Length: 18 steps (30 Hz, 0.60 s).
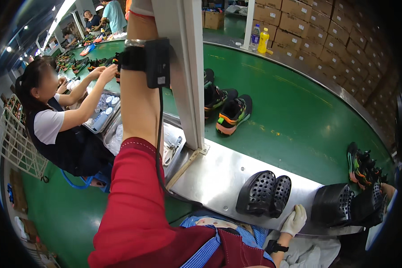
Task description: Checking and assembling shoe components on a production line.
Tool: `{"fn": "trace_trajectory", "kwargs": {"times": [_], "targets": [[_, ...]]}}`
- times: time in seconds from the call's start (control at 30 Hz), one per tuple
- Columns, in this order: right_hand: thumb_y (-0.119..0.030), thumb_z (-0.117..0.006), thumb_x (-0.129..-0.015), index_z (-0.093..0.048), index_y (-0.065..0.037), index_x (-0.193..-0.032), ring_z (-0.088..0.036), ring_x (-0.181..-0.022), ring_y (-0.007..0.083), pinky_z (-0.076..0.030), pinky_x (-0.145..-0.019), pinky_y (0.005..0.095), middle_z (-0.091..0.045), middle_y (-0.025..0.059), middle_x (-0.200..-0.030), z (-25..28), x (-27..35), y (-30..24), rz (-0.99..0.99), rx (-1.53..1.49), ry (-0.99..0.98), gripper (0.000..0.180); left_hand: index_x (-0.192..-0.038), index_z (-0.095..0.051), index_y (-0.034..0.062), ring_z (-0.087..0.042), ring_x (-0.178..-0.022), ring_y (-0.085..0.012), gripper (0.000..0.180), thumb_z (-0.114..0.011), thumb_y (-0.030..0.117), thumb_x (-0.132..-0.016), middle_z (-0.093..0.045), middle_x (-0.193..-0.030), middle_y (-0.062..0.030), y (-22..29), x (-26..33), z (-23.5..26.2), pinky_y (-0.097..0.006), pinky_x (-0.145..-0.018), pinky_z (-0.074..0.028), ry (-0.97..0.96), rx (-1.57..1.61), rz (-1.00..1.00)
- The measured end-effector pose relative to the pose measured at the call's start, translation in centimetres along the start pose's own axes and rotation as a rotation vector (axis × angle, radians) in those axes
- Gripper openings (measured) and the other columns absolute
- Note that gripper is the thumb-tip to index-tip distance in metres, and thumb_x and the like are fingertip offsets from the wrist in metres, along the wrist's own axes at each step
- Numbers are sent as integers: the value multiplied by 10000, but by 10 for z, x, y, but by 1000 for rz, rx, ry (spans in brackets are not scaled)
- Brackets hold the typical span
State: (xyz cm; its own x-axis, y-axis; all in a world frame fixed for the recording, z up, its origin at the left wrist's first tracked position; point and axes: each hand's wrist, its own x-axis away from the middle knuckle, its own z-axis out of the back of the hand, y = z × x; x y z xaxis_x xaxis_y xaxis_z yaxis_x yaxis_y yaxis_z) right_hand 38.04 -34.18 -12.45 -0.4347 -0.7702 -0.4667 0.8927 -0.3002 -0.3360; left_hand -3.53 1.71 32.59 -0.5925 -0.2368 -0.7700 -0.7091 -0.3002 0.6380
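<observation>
My left arm, in a red sleeve with a black strap and box on the wrist, reaches straight up beside a white post (pixel 185 67). Only the white-gloved base of my left hand (pixel 143 6) shows at the top edge; its fingers are cut off. My right hand (pixel 295 219), in a white glove with a black wristband, rests with loose fingers on the near edge of a metal plate (pixel 214 174) and holds nothing. Just left of it sits a pair of black perforated clogs (pixel 263 192). A second black pair (pixel 344 203) lies to its right.
The green conveyor belt (pixel 299 116) carries black and orange sneakers (pixel 232 114) and a colourful pair (pixel 364 167) at the right. A seated co-worker (pixel 53 120) at the left handles shoes over metal trays (pixel 102 111). Bottles (pixel 263 40) and stacked cardboard boxes (pixel 326 31) stand behind.
</observation>
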Motion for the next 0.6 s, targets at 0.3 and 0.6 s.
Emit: {"fn": "trace_trajectory", "kwargs": {"times": [0.3,0.6], "targets": [[20,-539,-778,-676,16,-962,-589,-1031,357,-457,-916,441,-656,184,-1067,1,0,-1,7,8,-6,229,-1376,-339,27,-592,-654,-214,678,-487,516,-932,-595,-862,-104,1,-3,4,-338,-558,-490,-46,-66,-19],[16,-543,-806,-680,6,-992,-578,-1061,333,-438,-954,414,-650,168,-1107,1,1,2,-44,6,-41,232,-1382,-340,37,-610,-683,-223,657,-481,502,-940,-600,-854,-104,0,-5,1,-354,-588,-506,-119,-3,7]]}}
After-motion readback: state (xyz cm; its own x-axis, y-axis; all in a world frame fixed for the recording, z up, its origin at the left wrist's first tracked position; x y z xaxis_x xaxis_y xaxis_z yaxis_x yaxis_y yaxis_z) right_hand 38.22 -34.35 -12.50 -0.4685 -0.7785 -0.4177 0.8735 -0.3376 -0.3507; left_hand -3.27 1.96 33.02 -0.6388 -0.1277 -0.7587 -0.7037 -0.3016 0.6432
